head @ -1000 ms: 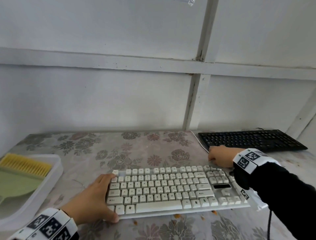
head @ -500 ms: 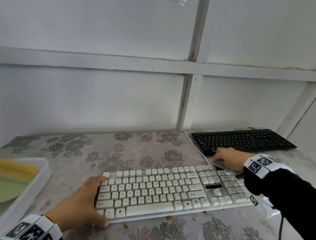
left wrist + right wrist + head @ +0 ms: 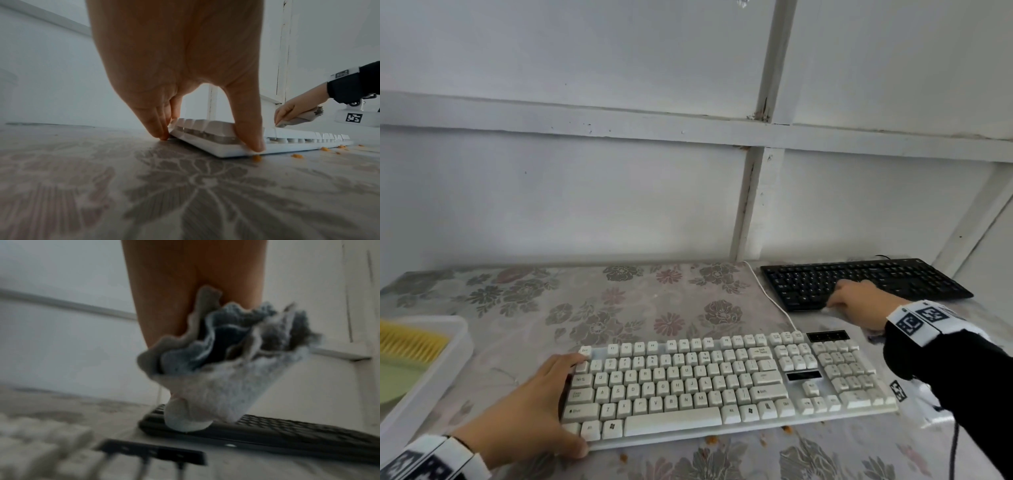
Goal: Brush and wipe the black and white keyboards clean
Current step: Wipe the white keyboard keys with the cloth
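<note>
A white keyboard (image 3: 722, 383) lies at the front of the flowered table. My left hand (image 3: 541, 407) grips its left end, thumb on the front edge (image 3: 249, 141) and fingers at the back corner. Behind it to the right lies a black keyboard (image 3: 887, 277). My right hand (image 3: 859, 301) holds a bunched grey cloth (image 3: 222, 369) and rests it on the near left part of the black keyboard (image 3: 287, 431). In the left wrist view the right hand (image 3: 287, 112) shows far right with the cloth (image 3: 304, 118) in it.
A clear plastic tray (image 3: 445, 359) at the left edge holds a yellow brush (image 3: 410, 342) and a green dustpan (image 3: 397, 380). Orange crumbs (image 3: 712, 440) lie along the white keyboard's front edge. A white cable (image 3: 770, 294) runs back from that keyboard. The wall stands close behind.
My right hand has left the white keyboard's top right corner and moved back onto the black keyboard with the cloth. The left hand has kept its grip.
</note>
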Demonstrator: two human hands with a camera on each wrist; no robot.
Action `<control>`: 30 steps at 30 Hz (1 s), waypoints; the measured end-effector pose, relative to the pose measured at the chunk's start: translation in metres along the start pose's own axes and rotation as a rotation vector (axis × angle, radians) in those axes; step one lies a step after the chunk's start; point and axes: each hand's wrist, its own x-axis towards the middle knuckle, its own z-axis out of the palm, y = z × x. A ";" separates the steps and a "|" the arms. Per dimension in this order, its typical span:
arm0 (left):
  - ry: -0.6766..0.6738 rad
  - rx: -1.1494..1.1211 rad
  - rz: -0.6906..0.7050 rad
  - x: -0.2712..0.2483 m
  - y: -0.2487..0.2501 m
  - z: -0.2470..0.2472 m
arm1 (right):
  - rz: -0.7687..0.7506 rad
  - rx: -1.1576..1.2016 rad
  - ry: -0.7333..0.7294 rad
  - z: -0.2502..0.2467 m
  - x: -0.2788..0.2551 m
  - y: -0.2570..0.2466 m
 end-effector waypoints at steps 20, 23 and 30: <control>-0.025 -0.033 -0.016 -0.002 0.000 0.001 | 0.066 -0.089 -0.021 -0.014 -0.005 -0.060; -0.025 -0.068 -0.032 -0.002 -0.001 0.000 | -0.116 0.222 0.021 -0.027 -0.013 -0.124; -0.047 -0.089 -0.031 -0.001 -0.001 -0.003 | -0.605 0.384 0.040 -0.037 -0.041 -0.283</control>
